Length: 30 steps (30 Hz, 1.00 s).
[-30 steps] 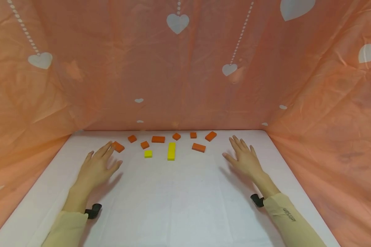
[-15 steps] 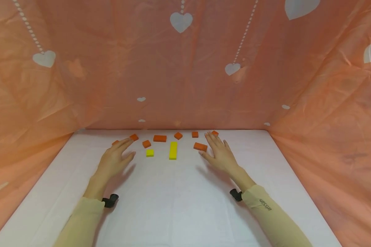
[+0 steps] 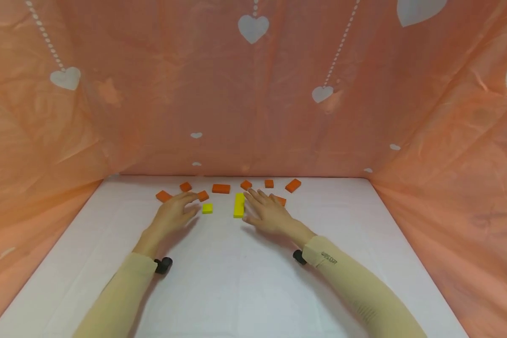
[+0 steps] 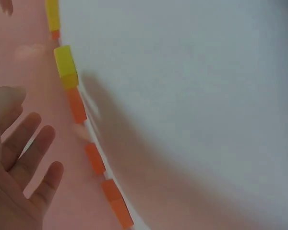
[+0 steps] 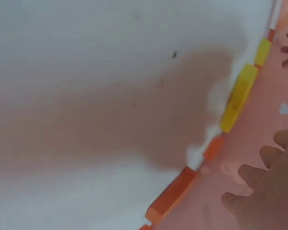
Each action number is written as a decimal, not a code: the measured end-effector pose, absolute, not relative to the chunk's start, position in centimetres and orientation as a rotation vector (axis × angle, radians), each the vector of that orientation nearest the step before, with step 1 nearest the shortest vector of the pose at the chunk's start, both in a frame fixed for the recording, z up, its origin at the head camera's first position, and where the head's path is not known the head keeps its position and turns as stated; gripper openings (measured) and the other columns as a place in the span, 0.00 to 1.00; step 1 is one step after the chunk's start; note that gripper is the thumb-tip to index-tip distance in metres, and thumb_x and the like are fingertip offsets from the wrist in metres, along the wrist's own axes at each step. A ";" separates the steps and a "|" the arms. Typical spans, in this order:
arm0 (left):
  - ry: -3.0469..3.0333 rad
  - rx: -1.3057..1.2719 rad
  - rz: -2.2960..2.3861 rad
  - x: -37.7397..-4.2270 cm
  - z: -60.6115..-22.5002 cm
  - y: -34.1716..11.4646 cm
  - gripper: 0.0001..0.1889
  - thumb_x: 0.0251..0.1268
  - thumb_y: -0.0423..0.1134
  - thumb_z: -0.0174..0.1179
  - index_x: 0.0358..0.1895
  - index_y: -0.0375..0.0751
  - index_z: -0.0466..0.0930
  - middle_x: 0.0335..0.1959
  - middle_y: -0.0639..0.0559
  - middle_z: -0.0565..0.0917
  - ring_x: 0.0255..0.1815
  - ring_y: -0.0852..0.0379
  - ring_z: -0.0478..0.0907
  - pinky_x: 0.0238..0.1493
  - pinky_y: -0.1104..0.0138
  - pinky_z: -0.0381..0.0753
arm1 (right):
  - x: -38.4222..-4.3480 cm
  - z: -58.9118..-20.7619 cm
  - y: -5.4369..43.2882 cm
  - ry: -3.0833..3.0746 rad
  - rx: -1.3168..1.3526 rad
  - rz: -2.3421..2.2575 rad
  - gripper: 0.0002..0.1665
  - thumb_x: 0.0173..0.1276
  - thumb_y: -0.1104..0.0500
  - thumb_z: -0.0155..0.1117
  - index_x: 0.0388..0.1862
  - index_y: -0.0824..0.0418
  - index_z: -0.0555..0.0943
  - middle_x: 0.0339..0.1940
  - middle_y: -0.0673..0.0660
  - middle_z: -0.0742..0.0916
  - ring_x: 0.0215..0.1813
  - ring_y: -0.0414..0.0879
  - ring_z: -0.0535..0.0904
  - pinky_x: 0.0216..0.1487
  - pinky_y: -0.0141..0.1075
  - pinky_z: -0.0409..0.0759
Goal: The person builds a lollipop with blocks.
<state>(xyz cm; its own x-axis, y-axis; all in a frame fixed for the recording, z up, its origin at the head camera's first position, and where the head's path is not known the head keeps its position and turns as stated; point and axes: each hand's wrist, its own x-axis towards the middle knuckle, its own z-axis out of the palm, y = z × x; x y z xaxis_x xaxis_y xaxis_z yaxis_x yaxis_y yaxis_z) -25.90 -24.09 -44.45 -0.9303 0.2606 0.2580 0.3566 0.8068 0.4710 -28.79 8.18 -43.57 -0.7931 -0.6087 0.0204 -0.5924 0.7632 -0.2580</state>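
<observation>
My left hand (image 3: 172, 215) hovers over the table with fingers loosely extended, its fingertips near a small orange block (image 3: 203, 195) and left of a small yellow block (image 3: 207, 208). My right hand (image 3: 270, 214) spreads its fingers beside the long yellow block (image 3: 238, 206), fingertips overlapping its right edge in the head view. Partly hidden behind that hand lies an orange block (image 3: 280, 201). In the right wrist view the long yellow block (image 5: 238, 98) lies on the table, apart from the fingers. The left wrist view has the small yellow block (image 4: 66, 67) beyond the thumb. Neither hand holds anything.
More orange blocks lie along the table's back, among them a rectangular one (image 3: 221, 188), a tilted one (image 3: 293, 185) and one by the left hand (image 3: 163, 196). A peach curtain (image 3: 177, 103) with white hearts encloses the white table (image 3: 228, 291) at back and sides.
My right hand has swept left from the table's right side to the long yellow block. The left hand has shifted right toward the small blocks. The blocks keep their arrangement.
</observation>
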 end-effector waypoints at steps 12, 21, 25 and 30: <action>-2.888 -0.702 -0.556 -27.7 -44.8 -22.8 0.17 0.71 0.35 0.65 0.60 0.38 0.86 0.61 0.40 0.84 0.64 0.38 0.79 0.64 0.44 0.79 | -30.9 -44.9 6.4 2.788 -0.963 -0.194 0.45 0.80 0.35 0.51 0.87 0.50 0.53 0.88 0.51 0.51 0.87 0.54 0.47 0.83 0.60 0.45; -2.926 -0.789 -0.386 -27.9 -44.8 -22.4 0.14 0.70 0.36 0.68 0.56 0.41 0.89 0.60 0.41 0.85 0.64 0.38 0.80 0.63 0.43 0.79 | -31.3 -45.2 6.3 2.760 -0.950 -0.167 0.43 0.82 0.36 0.50 0.87 0.50 0.54 0.88 0.51 0.51 0.87 0.55 0.48 0.83 0.59 0.47; -2.957 -0.774 -0.381 -28.1 -44.7 -22.5 0.14 0.71 0.37 0.68 0.56 0.42 0.89 0.60 0.42 0.85 0.65 0.38 0.79 0.65 0.43 0.78 | -31.6 -45.3 6.2 2.755 -0.979 -0.186 0.42 0.82 0.37 0.51 0.86 0.52 0.56 0.88 0.53 0.54 0.86 0.54 0.49 0.83 0.58 0.48; -2.960 -0.766 -0.449 -28.5 -44.7 -22.7 0.12 0.70 0.36 0.68 0.54 0.40 0.89 0.58 0.42 0.86 0.65 0.40 0.79 0.67 0.46 0.78 | -32.1 -45.1 5.9 2.743 -1.016 -0.227 0.42 0.81 0.39 0.54 0.85 0.54 0.59 0.87 0.55 0.55 0.86 0.53 0.49 0.83 0.55 0.51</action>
<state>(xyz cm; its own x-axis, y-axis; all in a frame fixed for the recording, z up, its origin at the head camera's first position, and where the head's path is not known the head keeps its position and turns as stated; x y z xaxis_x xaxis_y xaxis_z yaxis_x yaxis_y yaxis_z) -28.50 -22.67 -44.69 -0.8760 0.4668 0.1216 0.4819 0.8351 0.2653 -32.11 5.87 -45.09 -0.7412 -0.6565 -0.1401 -0.6245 0.7509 -0.2148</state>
